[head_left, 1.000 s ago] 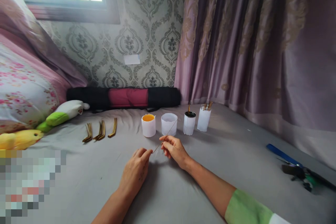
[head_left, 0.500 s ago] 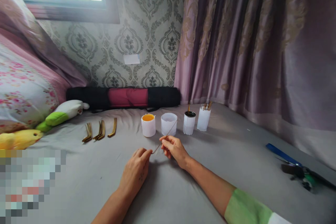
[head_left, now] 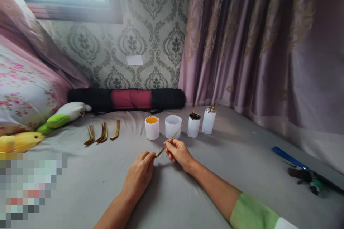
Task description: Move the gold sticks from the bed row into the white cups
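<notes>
Both my hands pinch one thin golden strip [head_left: 170, 140] low over the grey sheet [head_left: 209, 171]. My left hand [head_left: 139, 173] grips its near end with fingertips closed. My right hand [head_left: 179, 154] pinches it a little further along, and the far end slants up toward the empty white cup [head_left: 172, 126]. Just beyond stand a white cup of orange paint [head_left: 152, 127], a white cup of black paint [head_left: 194, 125] with a brush in it, and a clear jar [head_left: 209, 120] holding sticks.
Bent golden strips [head_left: 102, 134] lie in three small groups to the left. A black and pink roll [head_left: 126, 99] lies against the wall. Soft toys [head_left: 63, 114] and floral bedding sit at left. Blue and dark tools [head_left: 303, 173] lie at right below the curtain [head_left: 263, 43].
The strip between my hands has turned so its golden face shows and its far end points slightly more to the right. My hands have hardly moved.
</notes>
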Demonstrator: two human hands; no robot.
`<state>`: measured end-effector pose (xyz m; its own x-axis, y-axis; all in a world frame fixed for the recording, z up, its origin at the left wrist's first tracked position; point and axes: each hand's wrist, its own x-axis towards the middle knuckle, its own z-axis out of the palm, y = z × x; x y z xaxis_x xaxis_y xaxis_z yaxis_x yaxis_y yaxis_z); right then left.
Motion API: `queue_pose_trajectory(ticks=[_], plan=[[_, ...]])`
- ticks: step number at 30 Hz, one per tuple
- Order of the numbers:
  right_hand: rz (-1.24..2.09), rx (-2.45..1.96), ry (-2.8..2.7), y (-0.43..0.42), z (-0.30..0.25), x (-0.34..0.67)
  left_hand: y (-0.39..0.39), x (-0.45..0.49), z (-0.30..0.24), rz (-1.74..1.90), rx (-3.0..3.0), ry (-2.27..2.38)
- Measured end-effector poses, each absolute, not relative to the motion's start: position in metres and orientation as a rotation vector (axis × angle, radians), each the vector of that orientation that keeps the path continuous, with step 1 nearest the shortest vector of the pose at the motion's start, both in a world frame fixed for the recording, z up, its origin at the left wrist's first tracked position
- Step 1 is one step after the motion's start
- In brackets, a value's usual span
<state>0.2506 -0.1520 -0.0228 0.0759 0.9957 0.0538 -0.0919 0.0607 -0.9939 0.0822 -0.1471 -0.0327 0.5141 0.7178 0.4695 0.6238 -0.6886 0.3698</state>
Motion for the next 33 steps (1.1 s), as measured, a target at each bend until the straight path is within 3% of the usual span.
queue_pose_trajectory(ticks=[14,33], plan=[[1.164,-1.126,-1.082,-0.152,-0.022,0.251,-0.145,0.083,-0.034,0.981,2.329,1.139],[1.124,-1.155,-1.017,-0.150,-0.022,0.253,-0.149,0.096,-0.022,0.961,1.293,1.054]])
